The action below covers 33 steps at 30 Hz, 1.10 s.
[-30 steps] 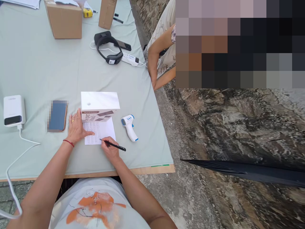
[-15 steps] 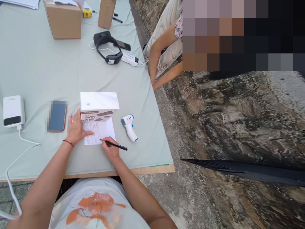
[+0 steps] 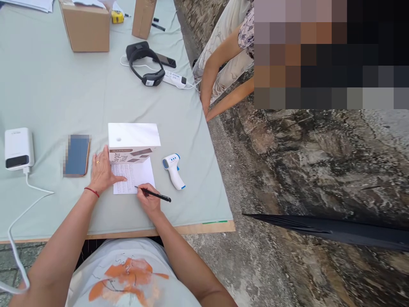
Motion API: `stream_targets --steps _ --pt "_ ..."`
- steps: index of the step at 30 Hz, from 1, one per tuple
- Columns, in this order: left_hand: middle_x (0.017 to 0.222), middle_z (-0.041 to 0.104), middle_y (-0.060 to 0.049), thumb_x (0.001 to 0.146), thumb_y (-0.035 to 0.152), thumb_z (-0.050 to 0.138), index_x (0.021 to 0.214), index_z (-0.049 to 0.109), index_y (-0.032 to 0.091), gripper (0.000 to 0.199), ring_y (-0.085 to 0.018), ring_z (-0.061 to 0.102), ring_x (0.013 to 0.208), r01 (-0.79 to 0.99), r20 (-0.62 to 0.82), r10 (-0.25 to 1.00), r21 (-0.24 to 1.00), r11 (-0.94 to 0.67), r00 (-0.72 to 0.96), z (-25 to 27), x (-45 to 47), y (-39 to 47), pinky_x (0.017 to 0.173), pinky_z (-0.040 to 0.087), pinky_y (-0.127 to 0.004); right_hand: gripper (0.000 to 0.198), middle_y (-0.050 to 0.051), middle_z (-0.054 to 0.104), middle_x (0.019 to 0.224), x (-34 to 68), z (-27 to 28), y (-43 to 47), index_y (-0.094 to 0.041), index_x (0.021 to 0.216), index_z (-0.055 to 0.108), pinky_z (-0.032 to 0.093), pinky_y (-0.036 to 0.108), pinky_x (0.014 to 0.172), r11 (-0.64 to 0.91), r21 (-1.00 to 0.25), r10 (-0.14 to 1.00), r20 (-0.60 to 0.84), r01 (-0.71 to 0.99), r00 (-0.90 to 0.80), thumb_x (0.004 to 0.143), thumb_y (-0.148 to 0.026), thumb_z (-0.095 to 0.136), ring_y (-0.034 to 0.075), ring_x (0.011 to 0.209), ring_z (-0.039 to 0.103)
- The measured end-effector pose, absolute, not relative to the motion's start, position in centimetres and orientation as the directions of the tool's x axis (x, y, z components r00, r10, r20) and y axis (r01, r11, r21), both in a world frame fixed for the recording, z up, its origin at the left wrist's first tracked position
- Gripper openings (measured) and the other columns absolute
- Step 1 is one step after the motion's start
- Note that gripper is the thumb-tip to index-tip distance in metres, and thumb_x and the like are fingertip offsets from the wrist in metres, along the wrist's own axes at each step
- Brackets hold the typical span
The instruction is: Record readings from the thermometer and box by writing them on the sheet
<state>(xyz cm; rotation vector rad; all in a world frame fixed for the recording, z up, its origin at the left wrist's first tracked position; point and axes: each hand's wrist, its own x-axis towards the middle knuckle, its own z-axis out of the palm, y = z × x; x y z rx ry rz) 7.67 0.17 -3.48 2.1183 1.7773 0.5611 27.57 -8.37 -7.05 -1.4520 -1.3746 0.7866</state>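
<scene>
Paper (image 3: 145, 172), one sheet, part-written; flat, right of the left hand (image 3: 104, 174), far-left of the right hand (image 3: 148, 200). Left: spread, thumb across the writing (image 3: 130, 172). Right: nearer the writing's right edge, pinching one black pen (image 3: 158, 195), long axis far-left to near-right, tip at that edge.

My paper (image 3: 145, 172): writing too sm. to read, far pt. hidden by box (image 3: 134, 135); phone (image 3: 79, 155): L edge blurred.

Head-worn view, forward and down
</scene>
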Motion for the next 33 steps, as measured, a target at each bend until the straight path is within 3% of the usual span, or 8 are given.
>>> stream_targets --steps 24,29,33 --pt "0.154 0.041 -0.03 0.051 0.057 0.093 0.159 -0.006 0.009 0.154 -0.047 0.034 0.148 0.859 0.119 0.98 0.472 -0.199 0.162 -4.3 7.46 0.28 0.125 0.011 -0.065 0.013 -0.001 0.06 0.067 27.51 -6.7 -8.35 -0.022 0.074 0.064 0.046 0.028 0.059 0.078 -0.941 0.973 0.145 0.329 0.181 0.081 -0.026 0.054 0.014 0.059 0.054" --pt "0.156 0.039 -0.028 0.051 0.057 0.092 0.159 -0.005 0.011 0.153 -0.046 0.031 0.15 0.824 0.112 0.984 0.537 -0.179 0.141 -4.27 7.42 0.3 0.126 0.009 -0.064 0.013 -0.002 0.059 0.067 27.53 -6.81 -8.29 -0.022 0.073 0.064 0.046 0.028 0.06 0.09 -0.932 0.971 0.16 0.351 0.177 0.081 -0.025 0.054 0.013 0.058 0.053" --pt "0.163 0.029 -0.026 0.067 0.063 0.079 0.16 -0.008 0.013 0.137 -0.042 0.026 0.153 0.744 0.1 0.989 0.652 -0.145 0.105 -3.9 7.17 0.56 0.125 0.014 -0.062 0.012 -0.002 0.058 0.065 27.49 -7.01 -8.31 -0.022 0.073 0.063 0.046 0.028 0.059 0.081 -0.939 0.975 0.144 0.334 0.17 0.08 -0.025 0.054 0.014 0.058 0.052"
